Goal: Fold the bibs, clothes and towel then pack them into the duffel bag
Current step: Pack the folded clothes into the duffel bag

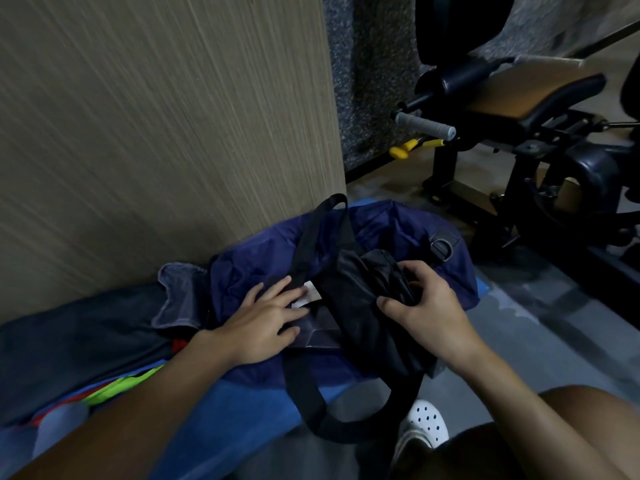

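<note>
Rests left grip [266, 320] flat, fingers straight, on the navy bag [398, 226] by its white label [310, 296]. Curls right grip [426, 306] around a black garment [360, 306] lying across the bag top. Shows towel [180, 292] touching the bag's left end, bibs [121, 386] farther left, all on the blue mat [242, 403].

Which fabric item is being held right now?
The black garment, gripped by the right hand above the duffel bag; the grey-blue cloth and green bib lie aside.
</note>
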The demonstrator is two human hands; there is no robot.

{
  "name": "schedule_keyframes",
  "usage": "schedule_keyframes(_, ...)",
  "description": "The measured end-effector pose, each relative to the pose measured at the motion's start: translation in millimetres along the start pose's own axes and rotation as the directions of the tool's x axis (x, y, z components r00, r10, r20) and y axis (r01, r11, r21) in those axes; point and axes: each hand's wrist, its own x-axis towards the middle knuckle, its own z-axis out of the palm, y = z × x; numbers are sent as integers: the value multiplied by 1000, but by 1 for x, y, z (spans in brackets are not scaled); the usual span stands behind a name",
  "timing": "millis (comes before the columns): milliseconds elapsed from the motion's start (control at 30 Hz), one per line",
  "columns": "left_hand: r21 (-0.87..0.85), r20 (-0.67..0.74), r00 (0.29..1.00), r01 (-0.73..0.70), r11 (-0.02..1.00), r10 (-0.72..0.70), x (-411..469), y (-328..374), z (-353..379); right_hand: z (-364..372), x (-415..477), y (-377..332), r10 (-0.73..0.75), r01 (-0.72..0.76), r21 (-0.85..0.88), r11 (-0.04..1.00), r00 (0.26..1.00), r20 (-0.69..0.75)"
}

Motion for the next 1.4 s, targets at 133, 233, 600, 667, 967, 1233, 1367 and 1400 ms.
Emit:
schedule_keyframes(133, -31, -86, 996, 24, 999, -26, -2, -2, -5, 0, 0, -3, 7, -8, 19, 1000, 1000, 9)
schedule_keyframes(233, -147, -203, 978, 27, 989, -57, -2, -3, -23, 0, -1, -5, 24, -25, 75, 997, 999, 24)
schedule_keyframes(600, -308, -444, 892, -63, 949, -85, 6, -3, -99, 44, 3, -32, 167, -192, 388, 901, 981, 98)
schedule_keyframes(667, -356, -453, 886, -79, 931, -98, 7, -5, -109, 55, 7, -35, 213, -243, 389, 889, 970, 119)
schedule_keyframes(967, -397, -425, 903, -121, 910, -66, 2, -9, -125, 108, 60, -38, 425, -360, 555, 750, 905, 13)
schedule_keyframes(1233, -345, -424, 905, -128, 930, -33, 1, -12, -130, 144, 81, -22, 329, -290, 405, 867, 944, -30)
schedule_keyframes(1367, -96, -437, 899, -78, 992, 28, -5, -21, -119, 142, 77, -19, 210, -213, -28, 977, 974, -84)
schedule_keyframes(1400, -44, -437, 898, -67, 997, 41, -8, -26, -114, 141, 75, -20, 210, -212, -17, 977, 974, -85)
